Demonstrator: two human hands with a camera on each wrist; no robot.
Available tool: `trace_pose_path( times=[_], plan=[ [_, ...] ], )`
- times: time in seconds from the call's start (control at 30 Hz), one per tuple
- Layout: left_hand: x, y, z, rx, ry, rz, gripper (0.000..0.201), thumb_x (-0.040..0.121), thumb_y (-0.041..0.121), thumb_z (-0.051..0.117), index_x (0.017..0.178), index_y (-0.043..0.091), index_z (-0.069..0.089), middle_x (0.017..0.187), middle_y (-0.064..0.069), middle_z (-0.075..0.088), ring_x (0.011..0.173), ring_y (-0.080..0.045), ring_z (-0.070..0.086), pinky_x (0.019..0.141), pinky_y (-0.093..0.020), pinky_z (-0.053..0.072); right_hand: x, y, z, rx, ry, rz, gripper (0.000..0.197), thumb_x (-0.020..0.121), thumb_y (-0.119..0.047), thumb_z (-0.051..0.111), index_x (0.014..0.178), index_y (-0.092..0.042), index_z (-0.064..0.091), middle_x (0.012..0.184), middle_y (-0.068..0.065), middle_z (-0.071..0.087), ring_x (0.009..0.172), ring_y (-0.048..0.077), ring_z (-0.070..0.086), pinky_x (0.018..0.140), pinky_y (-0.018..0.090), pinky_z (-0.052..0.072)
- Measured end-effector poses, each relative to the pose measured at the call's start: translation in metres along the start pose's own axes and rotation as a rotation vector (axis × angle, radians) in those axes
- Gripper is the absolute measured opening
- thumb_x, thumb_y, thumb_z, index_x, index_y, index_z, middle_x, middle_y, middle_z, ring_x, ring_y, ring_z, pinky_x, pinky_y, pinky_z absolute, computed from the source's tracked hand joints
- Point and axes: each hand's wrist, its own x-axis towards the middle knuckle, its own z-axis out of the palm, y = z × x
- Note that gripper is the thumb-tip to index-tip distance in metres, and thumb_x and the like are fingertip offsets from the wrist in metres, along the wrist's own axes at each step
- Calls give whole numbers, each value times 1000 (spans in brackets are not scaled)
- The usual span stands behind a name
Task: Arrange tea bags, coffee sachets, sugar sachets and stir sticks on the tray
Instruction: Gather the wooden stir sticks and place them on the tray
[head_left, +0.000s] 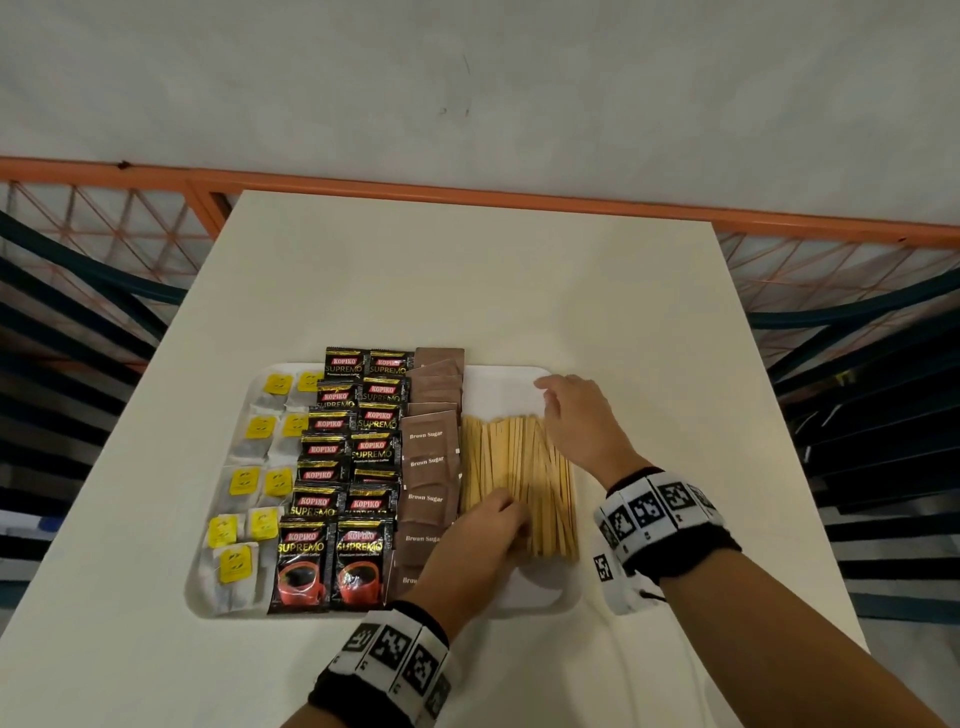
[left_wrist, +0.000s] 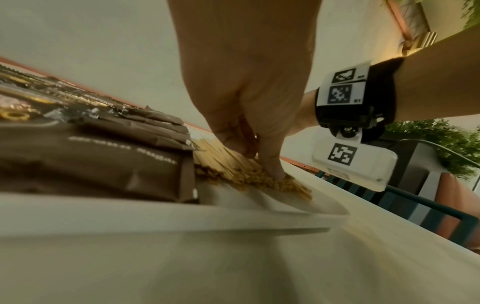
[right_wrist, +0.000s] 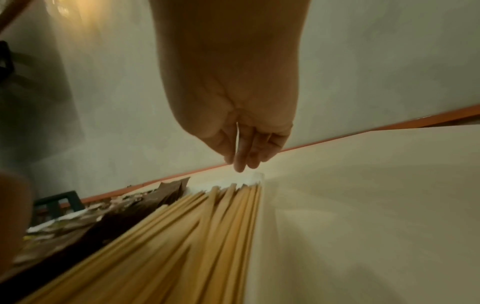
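A white tray (head_left: 511, 385) lies on the table. It holds tea bags (head_left: 260, 431) with yellow tags at the left, then black coffee sachets (head_left: 358, 447) in two columns, brown sugar sachets (head_left: 428, 462), and a bundle of wooden stir sticks (head_left: 519, 457) at the right. My left hand (head_left: 511, 514) is at the near end of the sticks, and in the left wrist view its fingertips (left_wrist: 275, 171) press on the stick ends (left_wrist: 233, 164). My right hand (head_left: 548, 404) hovers at the far right end of the bundle, fingers (right_wrist: 244, 156) straight and relaxed just above the stick tips (right_wrist: 228, 191), holding nothing.
The tray sits on the near half of a white table (head_left: 467, 286). An orange mesh railing (head_left: 779, 223) runs behind the table, with dark slatted seating (head_left: 883, 415) on both sides. A strip of bare tray (left_wrist: 182, 222) lies in front of the sticks.
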Motion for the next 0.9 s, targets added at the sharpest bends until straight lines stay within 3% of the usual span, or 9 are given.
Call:
trace_pose_path(
  times=[0.1,0.27,0.37,0.5,0.57,0.63,0.7,0.83,0.9],
  plan=[
    [-3,-2,0,14,36,9,24,88,14,56,112,15,56,118,1,50,100,-12,49,90,-25,45,-18,6,-8,164,104,106,25,92,-15,46,116,-12,54,112,9,59,94,19,56,79,26,43],
    [-3,1,3,203,34,149,70,52,21,83,116,22,54,113,4,62,95,-15,61,88,-26,46,-57,10,9,159,-110,188,19,85,-24,60,99,-16,51,86,4,59,73,18,55,62,26,41],
    [0,3,5,283,38,204,61,52,19,80,110,24,61,112,4,63,98,-17,59,82,-33,53,-67,9,20,225,-29,205,12,86,-21,58,89,-14,49,77,2,57,71,19,54,61,26,42],
    [-5,0,3,366,-25,101,66,36,26,85,99,30,66,106,7,64,98,-12,42,78,-28,54,-69,11,23,248,22,235,9,88,-20,54,88,-12,50,74,2,57,60,14,50,51,19,37],
    [-8,2,1,328,-47,101,61,52,17,80,110,24,63,120,2,59,111,-17,43,90,-34,48,-69,11,24,257,46,245,11,89,-22,53,86,-12,51,73,2,57,57,10,47,49,17,35],
    [-9,3,2,287,-41,123,52,80,7,58,130,18,48,143,-2,39,132,-22,31,110,-37,24,-69,12,25,253,61,255,13,90,-24,52,86,-11,53,72,0,56,57,7,47,49,16,33],
    [-12,2,4,273,-26,95,49,90,7,45,138,18,38,151,0,23,140,-19,16,114,-31,6,-70,12,26,253,64,259,15,91,-24,51,87,-10,55,70,-1,55,57,6,46,49,15,33],
    [-13,2,7,187,26,74,45,91,7,48,135,12,43,149,-5,27,139,-22,22,111,-25,6,-73,12,27,279,115,253,19,92,-27,50,87,-9,55,70,0,56,60,13,50,49,16,37],
    [-14,0,7,161,44,74,44,88,4,51,132,9,47,147,-9,32,137,-26,27,113,-30,8,-74,11,28,289,180,257,18,93,-26,49,96,-9,56,84,5,59,70,15,52,56,18,38]
  ],
)
